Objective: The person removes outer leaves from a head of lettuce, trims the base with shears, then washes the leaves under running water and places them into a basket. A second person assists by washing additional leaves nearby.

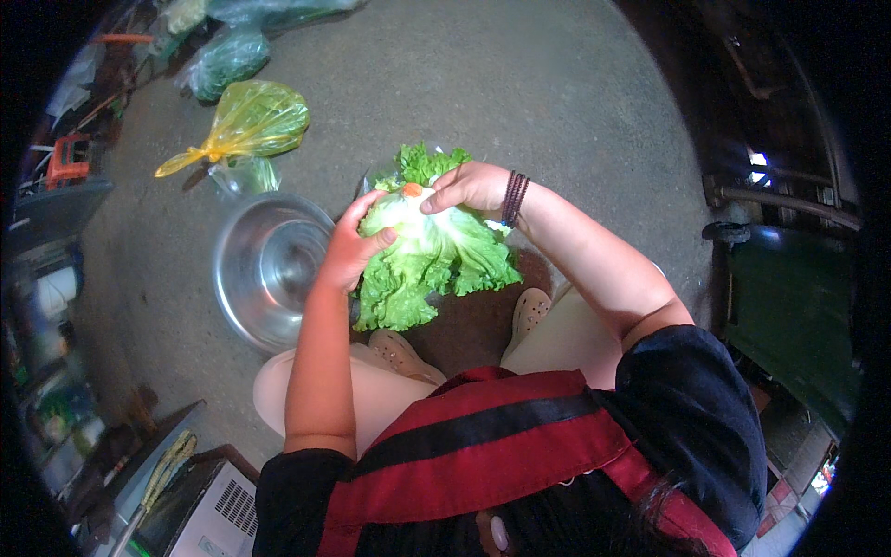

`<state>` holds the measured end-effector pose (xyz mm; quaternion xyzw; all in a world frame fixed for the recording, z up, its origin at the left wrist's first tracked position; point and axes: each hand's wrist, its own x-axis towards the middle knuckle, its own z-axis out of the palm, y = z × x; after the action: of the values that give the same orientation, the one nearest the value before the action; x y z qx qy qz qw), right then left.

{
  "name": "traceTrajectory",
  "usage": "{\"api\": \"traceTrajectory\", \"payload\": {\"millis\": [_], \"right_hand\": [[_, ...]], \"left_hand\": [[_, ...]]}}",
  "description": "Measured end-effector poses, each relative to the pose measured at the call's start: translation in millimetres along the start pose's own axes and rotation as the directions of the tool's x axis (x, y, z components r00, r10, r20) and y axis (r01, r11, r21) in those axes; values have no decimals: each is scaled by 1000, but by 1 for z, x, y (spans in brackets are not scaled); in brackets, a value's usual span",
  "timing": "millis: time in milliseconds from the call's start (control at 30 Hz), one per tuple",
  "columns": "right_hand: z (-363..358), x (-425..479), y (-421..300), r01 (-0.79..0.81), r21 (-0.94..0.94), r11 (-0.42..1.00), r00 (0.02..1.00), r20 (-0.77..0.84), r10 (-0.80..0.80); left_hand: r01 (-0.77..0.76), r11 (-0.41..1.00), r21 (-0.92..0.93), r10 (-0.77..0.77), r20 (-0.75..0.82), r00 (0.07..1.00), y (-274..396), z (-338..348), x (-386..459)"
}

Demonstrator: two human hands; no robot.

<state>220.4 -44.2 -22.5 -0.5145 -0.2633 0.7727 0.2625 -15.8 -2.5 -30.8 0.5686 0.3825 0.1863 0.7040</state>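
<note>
A head of leafy green lettuce (445, 244) is held up before me, its orange-brown cut stem end uppermost and its leaves hanging towards my feet. My left hand (358, 240) grips its left side, the thumb lying on the pale leaf bases. Fingers of my right hand (463, 188), bent beside the stem end, pinch the leaf bases there; beaded bands circle that wrist. More green leaves and some clear plastic show just beyond the head. Left of my left hand stands a wide, shiny metal basin (240, 285) on the floor, with no vegetables visible inside.
Beyond the basin lie a knotted yellow plastic bag (261, 122) of greens, a clear bag (247, 174) and a greenish plastic bag (230, 63). An orange stool (68, 160) stands far left. My clog-shod feet are below the lettuce. A dark green panel (793, 313) is at right.
</note>
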Motion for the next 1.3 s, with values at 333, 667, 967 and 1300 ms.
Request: {"api": "traceTrajectory", "payload": {"millis": [333,667,967,1300], "right_hand": [[-13,-5,7,-152,131,980,939,327,102],[-62,-40,-41,466,132,875,876,-205,-436],[7,-7,1,352,-934,-67,461,235,-856],[19,8,48,70,-993,96,997,66,-39]], "left_hand": [[-8,999,52,4,93,996,-4,-24,-3],[322,661,-678,-529,-115,841,57,-36,-31],[-74,749,-658,-356,-495,793,31,-102,-32],[-369,734,-570,-75,-608,790,62,-80,-59]]}}
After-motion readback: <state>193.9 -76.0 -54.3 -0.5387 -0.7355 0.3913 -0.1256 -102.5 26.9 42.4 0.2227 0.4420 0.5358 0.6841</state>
